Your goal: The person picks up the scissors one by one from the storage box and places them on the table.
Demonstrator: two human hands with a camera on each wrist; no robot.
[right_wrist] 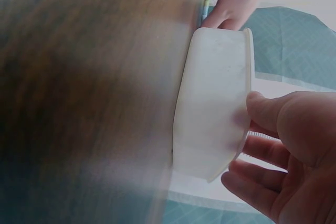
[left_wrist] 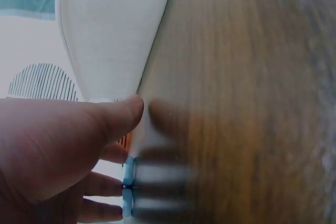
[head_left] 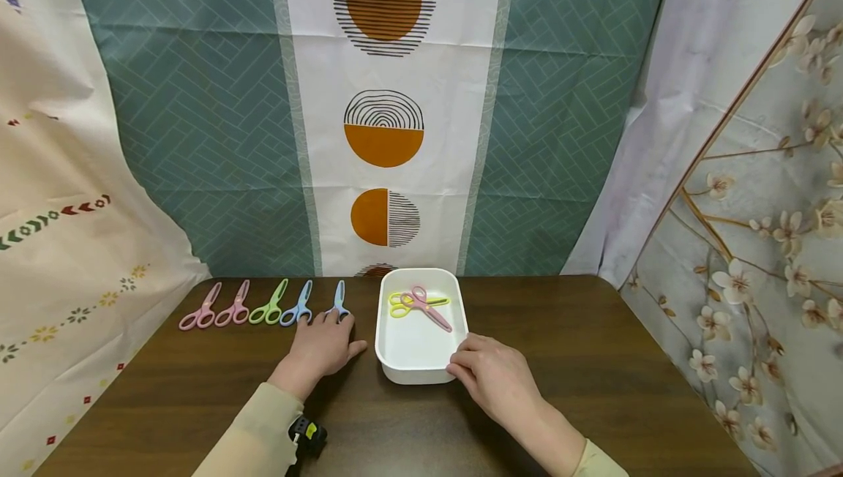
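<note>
At the right end of a row of scissors, my left hand (head_left: 320,345) has its fingertips on the handle loops of a blue pair of scissors (head_left: 339,295). Seen from the left wrist, those blue handles (left_wrist: 128,171) lie flat under extended fingers, with the thumb held apart. My right hand (head_left: 495,376) holds the near right corner of a white plastic tray (head_left: 416,374); in the right wrist view the thumb touches its rim. Inside the tray, pink scissors (head_left: 436,315) lie crossed over yellow-green scissors (head_left: 398,304).
Left of my left hand, lined up on the dark wooden table (head_left: 388,433), are two pink scissors (head_left: 205,310) (head_left: 237,307), a green pair (head_left: 270,307) and another blue pair (head_left: 299,307). A patterned curtain (head_left: 395,177) hangs behind the table.
</note>
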